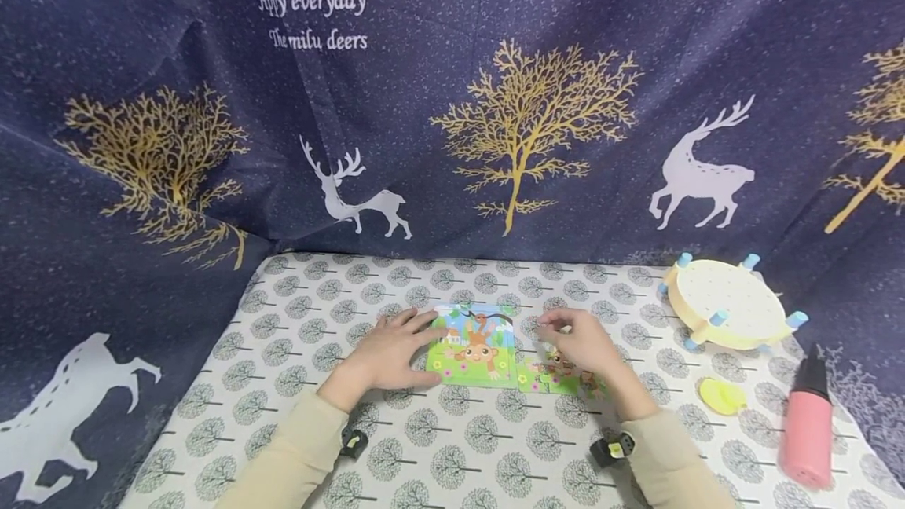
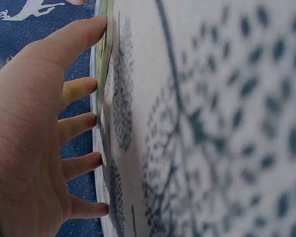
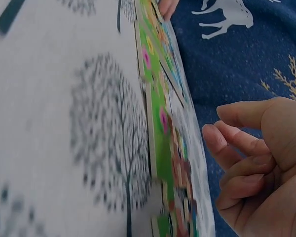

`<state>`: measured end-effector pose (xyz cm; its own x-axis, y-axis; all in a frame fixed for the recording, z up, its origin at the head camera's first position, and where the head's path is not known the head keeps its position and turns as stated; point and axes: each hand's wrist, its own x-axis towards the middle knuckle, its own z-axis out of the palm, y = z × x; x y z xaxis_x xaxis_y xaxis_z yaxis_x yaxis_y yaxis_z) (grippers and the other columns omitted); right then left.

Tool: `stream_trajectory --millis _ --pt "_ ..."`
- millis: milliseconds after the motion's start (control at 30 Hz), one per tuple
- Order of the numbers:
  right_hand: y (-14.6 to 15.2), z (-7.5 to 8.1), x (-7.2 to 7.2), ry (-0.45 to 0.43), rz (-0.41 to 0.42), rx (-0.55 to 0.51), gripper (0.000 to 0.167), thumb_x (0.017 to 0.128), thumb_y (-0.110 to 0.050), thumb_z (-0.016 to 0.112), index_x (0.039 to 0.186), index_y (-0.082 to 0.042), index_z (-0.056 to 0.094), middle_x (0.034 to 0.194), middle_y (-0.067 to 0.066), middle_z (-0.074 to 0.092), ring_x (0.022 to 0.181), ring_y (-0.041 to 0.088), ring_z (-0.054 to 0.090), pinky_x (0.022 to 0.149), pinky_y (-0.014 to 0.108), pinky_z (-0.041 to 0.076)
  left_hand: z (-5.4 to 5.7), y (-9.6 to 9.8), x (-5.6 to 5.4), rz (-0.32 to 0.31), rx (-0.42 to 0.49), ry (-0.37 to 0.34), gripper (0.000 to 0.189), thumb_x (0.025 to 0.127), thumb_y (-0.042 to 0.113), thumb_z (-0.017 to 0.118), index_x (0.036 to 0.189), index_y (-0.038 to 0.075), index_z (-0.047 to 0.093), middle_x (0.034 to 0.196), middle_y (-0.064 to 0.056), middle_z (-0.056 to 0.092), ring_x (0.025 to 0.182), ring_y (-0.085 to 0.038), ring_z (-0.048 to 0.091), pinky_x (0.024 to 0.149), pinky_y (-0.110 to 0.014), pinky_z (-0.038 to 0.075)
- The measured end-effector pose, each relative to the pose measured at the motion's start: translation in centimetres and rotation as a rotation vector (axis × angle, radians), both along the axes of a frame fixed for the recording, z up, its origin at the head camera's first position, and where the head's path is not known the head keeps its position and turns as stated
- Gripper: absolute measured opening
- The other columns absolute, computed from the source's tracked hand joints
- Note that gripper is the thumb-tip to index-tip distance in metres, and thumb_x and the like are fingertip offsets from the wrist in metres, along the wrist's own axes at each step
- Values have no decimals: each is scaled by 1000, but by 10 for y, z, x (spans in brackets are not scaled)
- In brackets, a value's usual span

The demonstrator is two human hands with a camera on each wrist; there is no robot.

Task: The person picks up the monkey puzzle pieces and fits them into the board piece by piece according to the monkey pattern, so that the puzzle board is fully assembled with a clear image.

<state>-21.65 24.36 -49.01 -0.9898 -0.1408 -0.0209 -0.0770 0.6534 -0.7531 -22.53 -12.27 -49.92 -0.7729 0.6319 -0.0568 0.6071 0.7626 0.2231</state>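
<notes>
A square monkey picture board (image 1: pixel 475 371) lies flat on the cloth. My left hand (image 1: pixel 385 353) rests at its left side with fingers spread; in the left wrist view the thumb (image 2: pixel 81 39) touches the board's edge. Right of the board are several jigsaw pieces (image 1: pixel 535 378), some joined in a green strip with a monkey part. Over these pieces hovers my right hand (image 1: pixel 581 342), partly covering them. Its thumb and index finger are bent toward each other, and the right wrist view shows a gap between them with nothing held. More pieces (image 3: pixel 160 153) run along the table below that hand.
A round cream tray with blue pegs (image 1: pixel 728 305) stands at the back right. Nearer lie a yellow piece (image 1: pixel 721 397) and a pink bottle with a black cap (image 1: pixel 807 430). A dark blue curtain (image 1: pixel 424 100) hangs behind the tree-patterned tablecloth (image 1: pixel 297 375).
</notes>
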Motion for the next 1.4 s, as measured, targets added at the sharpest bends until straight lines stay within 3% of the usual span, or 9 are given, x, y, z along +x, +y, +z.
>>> stream_trajectory --millis 67,267,433,633,1133,1400 --pt "6 -1 2 -2 2 11 27 97 -23 74 119 -8 75 104 5 73 81 20 66 61 36 56 -2 1 2 -8 9 18 85 90 76 59 160 31 44 170 -5 28 151 -47 26 109 -82 23" --pt "22 -3 7 25 -12 72 31 95 -26 76 121 -9 75 102 1 74 98 25 68 86 50 56 -4 6 10 -35 21 44 86 89 76 61 160 29 44 168 -3 32 152 -43 28 112 -79 23" --pt "33 -4 10 9 -11 80 33 93 -30 79 117 -9 75 99 -2 73 96 21 68 95 56 52 -4 10 14 -58 32 29 84 89 74 63 158 29 47 168 1 33 153 -40 26 114 -78 19" --pt "42 -3 14 8 -21 130 43 89 -38 83 120 -8 75 107 1 74 99 23 68 90 53 55 -1 10 15 -48 20 11 86 88 76 61 159 29 46 168 3 31 154 -38 24 115 -78 18" --pt "42 -3 15 -42 26 186 55 73 -37 94 118 -11 75 112 5 70 97 24 64 87 52 55 3 10 11 -39 13 -11 88 88 72 66 159 25 46 168 1 33 152 -38 28 112 -79 22" --pt "40 -3 12 -54 36 188 48 74 -34 94 114 -14 76 103 3 66 81 18 59 72 38 51 5 12 10 -26 0 -22 83 88 72 65 158 30 47 169 0 31 152 -38 28 113 -78 24"
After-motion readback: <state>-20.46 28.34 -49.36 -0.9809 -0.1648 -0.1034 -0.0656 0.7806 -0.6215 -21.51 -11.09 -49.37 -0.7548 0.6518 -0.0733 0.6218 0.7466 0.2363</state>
